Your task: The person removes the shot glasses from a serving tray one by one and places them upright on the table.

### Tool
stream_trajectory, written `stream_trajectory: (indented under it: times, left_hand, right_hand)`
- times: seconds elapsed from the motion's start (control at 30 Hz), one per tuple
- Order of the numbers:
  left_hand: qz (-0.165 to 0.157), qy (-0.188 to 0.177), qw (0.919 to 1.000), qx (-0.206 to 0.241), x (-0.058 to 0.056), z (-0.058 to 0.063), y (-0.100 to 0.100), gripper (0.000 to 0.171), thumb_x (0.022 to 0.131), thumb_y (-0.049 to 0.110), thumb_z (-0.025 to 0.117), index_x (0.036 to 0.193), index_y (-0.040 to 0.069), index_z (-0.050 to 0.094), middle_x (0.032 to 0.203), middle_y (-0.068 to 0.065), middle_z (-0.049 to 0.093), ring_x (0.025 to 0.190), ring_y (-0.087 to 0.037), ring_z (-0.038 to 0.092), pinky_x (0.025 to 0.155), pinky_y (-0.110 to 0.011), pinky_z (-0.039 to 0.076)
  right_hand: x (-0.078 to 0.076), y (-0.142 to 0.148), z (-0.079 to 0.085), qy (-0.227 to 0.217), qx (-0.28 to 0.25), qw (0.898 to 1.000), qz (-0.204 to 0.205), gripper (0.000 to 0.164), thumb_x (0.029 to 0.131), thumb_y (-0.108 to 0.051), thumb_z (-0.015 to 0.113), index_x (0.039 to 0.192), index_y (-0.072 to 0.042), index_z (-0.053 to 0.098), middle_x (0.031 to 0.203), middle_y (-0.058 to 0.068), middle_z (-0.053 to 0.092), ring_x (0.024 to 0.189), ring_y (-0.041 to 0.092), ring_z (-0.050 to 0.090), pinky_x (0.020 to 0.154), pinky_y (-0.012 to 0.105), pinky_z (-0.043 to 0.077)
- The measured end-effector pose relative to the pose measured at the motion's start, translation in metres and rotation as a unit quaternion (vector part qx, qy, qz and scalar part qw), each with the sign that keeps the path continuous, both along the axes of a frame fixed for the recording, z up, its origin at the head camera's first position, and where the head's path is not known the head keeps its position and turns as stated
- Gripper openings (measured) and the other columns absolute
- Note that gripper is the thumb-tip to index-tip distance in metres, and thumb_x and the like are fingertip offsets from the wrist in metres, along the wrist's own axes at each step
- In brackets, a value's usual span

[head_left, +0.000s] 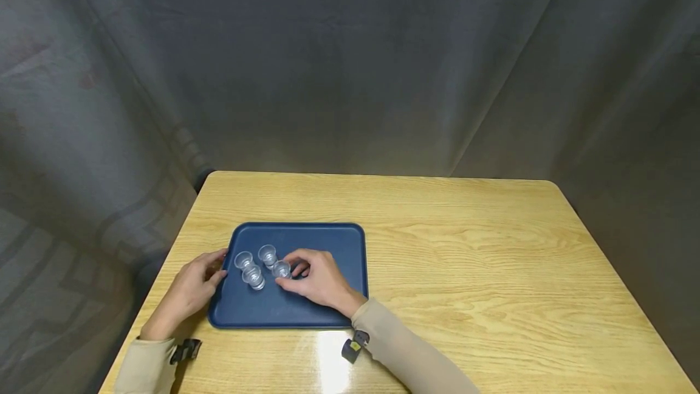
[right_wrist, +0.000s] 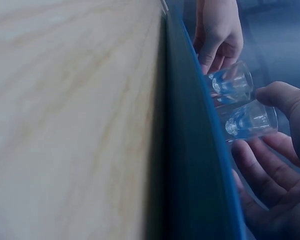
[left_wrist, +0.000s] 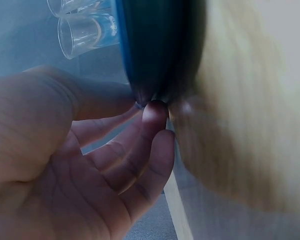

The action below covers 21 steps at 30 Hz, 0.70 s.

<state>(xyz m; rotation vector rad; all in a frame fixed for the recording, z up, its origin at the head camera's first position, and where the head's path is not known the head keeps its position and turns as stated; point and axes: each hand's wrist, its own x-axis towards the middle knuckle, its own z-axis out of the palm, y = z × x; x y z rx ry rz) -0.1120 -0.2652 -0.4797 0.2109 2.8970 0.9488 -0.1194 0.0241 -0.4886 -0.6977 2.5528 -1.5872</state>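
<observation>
A blue tray (head_left: 295, 315) lies on the left part of the table, with several small clear shot glasses on it. At the tray's left edge, my left hand (head_left: 188, 287) pinches the rim; in the left wrist view its thumb and fingertips meet at the tray edge. My right hand (head_left: 319, 278) reaches over the tray and holds the front right shot glass (head_left: 281, 269) between thumb and fingers. Left of that glass stand a front shot glass (head_left: 254, 277) and a back left one (head_left: 243, 259). Behind it is another shot glass (head_left: 268, 255).
The wooden table (head_left: 465, 272) extends to the right of the tray. Grey curtains (head_left: 350, 65) hang behind the table and along both sides. A dark strap with a small device (head_left: 352, 348) sits at the right wrist.
</observation>
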Motion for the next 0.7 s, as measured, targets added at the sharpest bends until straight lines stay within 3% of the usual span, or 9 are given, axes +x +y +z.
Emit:
stream_trajectory:
  times: [0.3,0.57,0.7]
  left_hand:
    - [-0.002,0.003,1.0,0.001,0.0,-0.001,-0.001,0.048,0.101,0.001,0.065,0.147,-0.011,0.055,0.132,-0.033,0.065,0.104,-0.04,0.072,0.084,-0.052,0.059]
    - [-0.002,0.006,1.0,-0.005,-0.002,-0.001,-0.002,0.048,0.101,0.002,0.067,0.146,-0.01,0.056,0.129,-0.031,0.067,0.09,-0.026,0.065,0.074,-0.037,0.051]
    - [0.001,0.004,1.0,-0.007,-0.001,-0.001,-0.002,0.048,0.101,0.002,0.066,0.146,-0.01,0.056,0.129,-0.03,0.067,0.088,-0.025,0.064,0.074,-0.035,0.049]
  right_hand:
    - [-0.001,0.014,-0.001,-0.003,0.007,1.0,-0.016,0.031,0.089,-0.024,0.087,0.116,-0.012,0.079,0.106,0.002,0.08,0.098,0.016,0.075,0.086,0.025,0.06]
    - [-0.001,0.03,0.001,-0.041,-0.023,0.999,-0.02,0.032,0.09,-0.023,0.085,0.119,-0.011,0.078,0.108,0.005,0.081,0.099,0.018,0.078,0.086,0.027,0.062]
    - [-0.001,0.039,0.001,-0.038,-0.031,0.998,-0.025,0.032,0.09,-0.024,0.085,0.118,-0.011,0.078,0.107,0.005,0.081,0.099,0.019,0.078,0.086,0.029,0.062]
